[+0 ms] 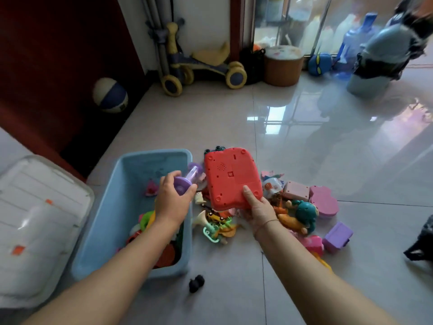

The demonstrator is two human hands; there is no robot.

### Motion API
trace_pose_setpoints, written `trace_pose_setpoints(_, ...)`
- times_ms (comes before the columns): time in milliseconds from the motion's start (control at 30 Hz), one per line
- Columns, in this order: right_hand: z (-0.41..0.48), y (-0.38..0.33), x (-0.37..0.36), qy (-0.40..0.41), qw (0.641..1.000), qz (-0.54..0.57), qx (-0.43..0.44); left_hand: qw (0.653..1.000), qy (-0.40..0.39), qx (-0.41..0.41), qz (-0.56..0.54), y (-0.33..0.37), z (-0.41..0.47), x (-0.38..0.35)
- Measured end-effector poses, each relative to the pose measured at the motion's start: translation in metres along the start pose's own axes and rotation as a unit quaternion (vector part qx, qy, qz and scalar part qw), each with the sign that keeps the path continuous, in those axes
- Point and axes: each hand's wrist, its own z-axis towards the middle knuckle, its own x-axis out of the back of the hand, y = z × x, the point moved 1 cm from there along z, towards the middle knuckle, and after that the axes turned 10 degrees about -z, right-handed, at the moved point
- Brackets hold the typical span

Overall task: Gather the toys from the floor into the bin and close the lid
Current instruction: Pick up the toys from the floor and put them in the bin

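An open light-blue bin [112,221] stands on the tiled floor with several toys inside. My left hand [172,202] grips a purple hourglass-shaped toy [187,179] above the bin's right rim. My right hand [259,207] holds a flat red toy board [230,177] by its near edge, tilted up over the toy pile. A pile of toys [297,207] lies right of the bin, with pink boxes, a teal figure and a purple box [337,236]. The clear lid [37,221] lies left of the bin.
A small black toy [196,283] lies on the floor near the bin's front corner. Farther back stand a ride-on trike [201,66], a ball [110,95], a round stool [283,65] and a grey waste bin [372,71]. A dark object [421,242] sits at the right edge.
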Motion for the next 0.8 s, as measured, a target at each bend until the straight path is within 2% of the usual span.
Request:
trace_pose_setpoints(133,-0.037,0.023,-0.055,-0.028,0.999,-0.015,-0.036,0.995,0.062,0.074,0.019,-0.024,-0.013,0.072)
trace_pose_setpoints(300,-0.053,0.050,-0.110,-0.023,0.997,-0.046,-0.052,0.988,0.077,0.131,0.006,-0.049,-0.018,0.111)
trace_pose_setpoints(400,-0.051,0.059,-0.130,-0.023,0.996,-0.080,-0.034,0.987,0.062,0.147,0.005,-0.058,-0.013,0.115)
trace_pose_setpoints(467,-0.048,0.061,-0.132,-0.026,0.987,-0.156,-0.010,0.987,0.054,0.150,0.014,-0.058,-0.010,0.114)
trace_pose_setpoints(533,-0.044,0.062,-0.127,-0.037,0.982,-0.186,0.001,0.988,0.036,0.147,0.015,-0.059,-0.008,0.110)
trace_pose_setpoints(600,-0.033,0.065,-0.116,-0.039,0.981,-0.189,0.001,0.990,0.013,0.143,0.012,-0.062,-0.007,0.103)
trace_pose_setpoints(800,-0.007,0.060,-0.058,0.044,0.990,-0.123,-0.044,0.992,-0.068,0.093,0.049,-0.053,-0.010,0.051)
